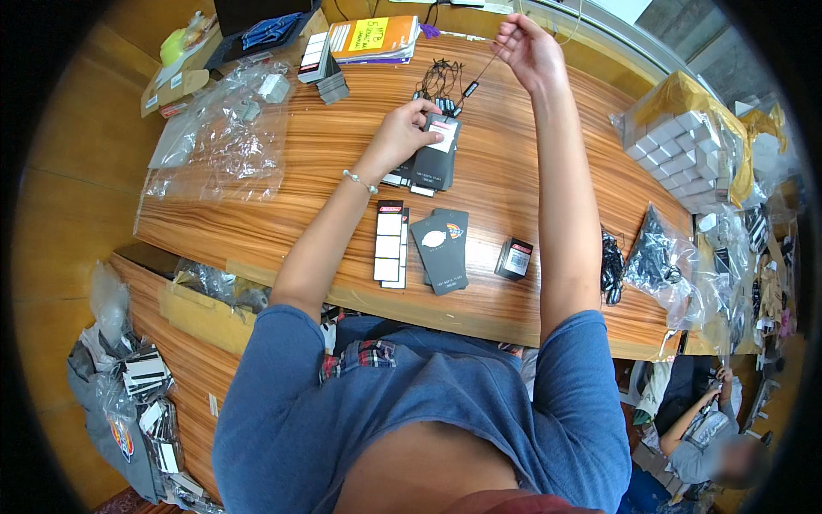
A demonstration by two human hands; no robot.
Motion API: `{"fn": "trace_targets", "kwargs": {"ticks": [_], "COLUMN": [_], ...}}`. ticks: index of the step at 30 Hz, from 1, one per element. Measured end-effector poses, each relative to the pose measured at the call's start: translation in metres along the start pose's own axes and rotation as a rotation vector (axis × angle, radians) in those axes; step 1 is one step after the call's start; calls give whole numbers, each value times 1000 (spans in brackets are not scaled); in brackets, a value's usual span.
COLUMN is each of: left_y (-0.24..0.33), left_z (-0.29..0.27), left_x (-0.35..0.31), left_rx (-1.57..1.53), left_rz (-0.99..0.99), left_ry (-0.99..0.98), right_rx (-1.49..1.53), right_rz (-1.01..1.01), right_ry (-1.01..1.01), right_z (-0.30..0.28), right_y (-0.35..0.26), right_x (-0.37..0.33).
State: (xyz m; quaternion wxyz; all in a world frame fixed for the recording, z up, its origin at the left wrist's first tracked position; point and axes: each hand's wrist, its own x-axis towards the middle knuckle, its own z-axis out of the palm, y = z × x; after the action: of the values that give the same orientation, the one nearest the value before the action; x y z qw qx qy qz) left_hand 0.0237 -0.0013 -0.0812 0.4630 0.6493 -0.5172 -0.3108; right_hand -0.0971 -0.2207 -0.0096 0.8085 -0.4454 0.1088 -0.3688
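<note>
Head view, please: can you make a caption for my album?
Left hand touching dark tags, right hand holding a thin cord, above a wood-grain table.

Two hands (400, 137) (533, 56), one raised string (472, 88), two label strips (389, 247)

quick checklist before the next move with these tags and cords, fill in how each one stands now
1. Left hand on the dark tag stack: ok, touching it.
2. Right hand holding the black-tabbed cord: ok, raised with it.
3. That cord fastened to a tag: cannot tell, too small.
4. Bunched cords untangled: not ok, loops overlap.
5. Loose dark tags apart from both hands: ok.
</note>
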Motion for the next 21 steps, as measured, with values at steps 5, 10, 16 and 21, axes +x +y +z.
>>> {"fn": "trace_targets", "kwargs": {"ticks": [5, 10, 16, 21], "left_y": [0, -15, -48, -56], "left_z": [0, -5, -29, -36], "left_x": [-10, -15, -11, -13], "left_rx": [415, 636, 343, 131], "left_rz": [185, 279, 381, 278], "left_ry": [177, 240, 680, 752], "right_rx": [-163, -558, -720, -787], "right_rz": [81, 214, 466, 581], "right_ry": [-21, 127, 217, 241], "right_z": [12, 20, -16, -31], "right_y": [28, 64, 94, 97], "right_x": [33, 46, 59, 61]}}
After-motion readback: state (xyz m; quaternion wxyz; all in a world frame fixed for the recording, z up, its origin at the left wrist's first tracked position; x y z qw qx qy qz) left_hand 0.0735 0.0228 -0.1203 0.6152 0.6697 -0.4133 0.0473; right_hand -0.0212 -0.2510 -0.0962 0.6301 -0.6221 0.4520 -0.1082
